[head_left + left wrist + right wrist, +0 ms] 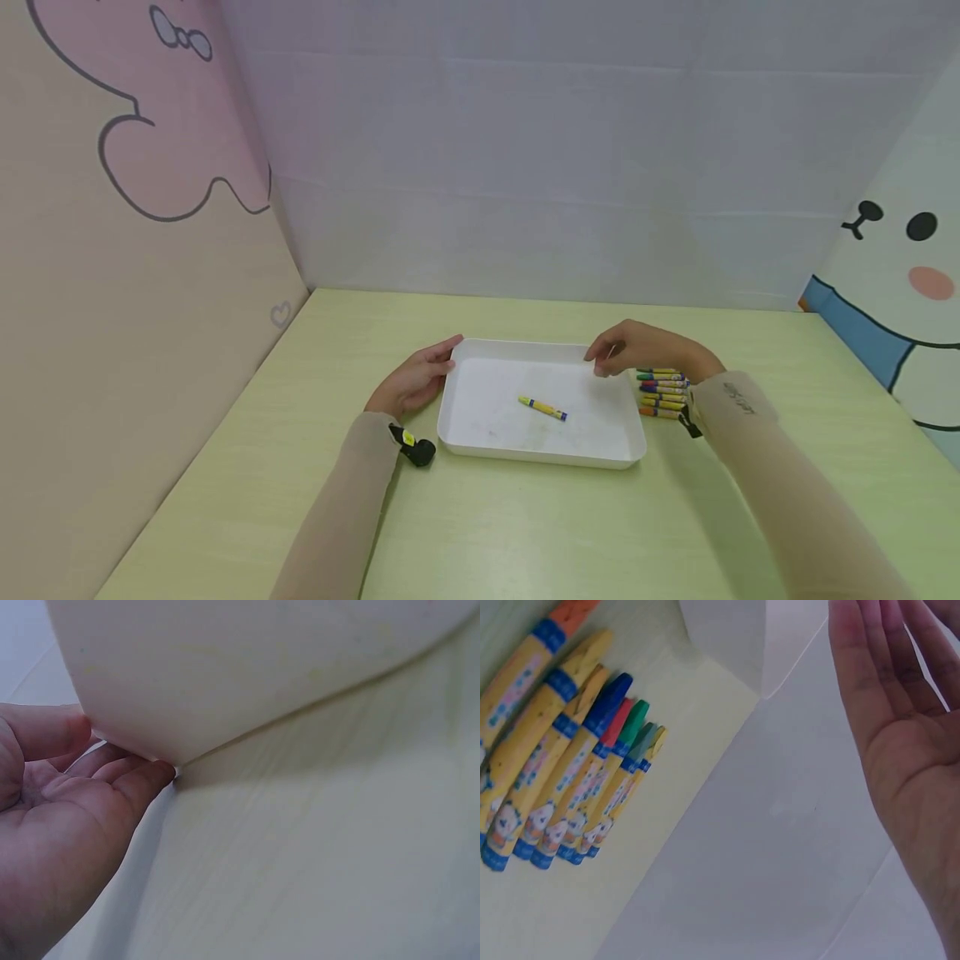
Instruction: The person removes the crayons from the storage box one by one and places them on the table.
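A shallow white tray lies on the table. In it is one yellow-wrapped crayon with a yellow-green tip. At the tray's left side, my left hand holds the edge. The left wrist view shows the thumb against the tray wall and the fingertips at its lower edge. Over the tray's far right corner hovers my right hand, fingers bent loosely downward; I see nothing in it. Several crayons lie side by side right of the tray, partly behind the right wrist.
The pale yellow-green table ends at a light back wall. Printed panels stand along the left and right sides. In the right wrist view, the row of crayons shows orange, yellow, blue, red and green tips.
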Tool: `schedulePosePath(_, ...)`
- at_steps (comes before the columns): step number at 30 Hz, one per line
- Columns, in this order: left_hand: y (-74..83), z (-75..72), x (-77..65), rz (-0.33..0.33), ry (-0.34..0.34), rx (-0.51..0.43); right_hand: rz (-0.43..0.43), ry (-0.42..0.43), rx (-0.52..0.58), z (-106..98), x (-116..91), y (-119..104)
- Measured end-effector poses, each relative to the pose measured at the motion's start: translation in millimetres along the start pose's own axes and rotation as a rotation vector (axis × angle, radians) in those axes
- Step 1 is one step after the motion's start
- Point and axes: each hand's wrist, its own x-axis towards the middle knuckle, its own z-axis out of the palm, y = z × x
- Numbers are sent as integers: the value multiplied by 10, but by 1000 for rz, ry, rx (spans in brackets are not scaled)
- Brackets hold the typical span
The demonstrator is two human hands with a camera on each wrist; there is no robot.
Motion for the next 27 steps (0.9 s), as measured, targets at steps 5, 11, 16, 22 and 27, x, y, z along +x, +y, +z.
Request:
schedulePosePath(5,5,4,1,7,-14,2,10,-56,27,61,127,-101)
schedulePosePath(11,5,10,7,-8,4,3,27,-108,97,143,268,-162)
schedulePosePath(16,8,11,6,-3,-4,7,36,-137,139,236,349,-233)
schedulePosePath(22,-2,-1,-1,10,-40,16,45,-168,94,328,440,-290)
schedulePosePath(27,-4,1,1,8,-31,16,69,-189,89,398,498,-317)
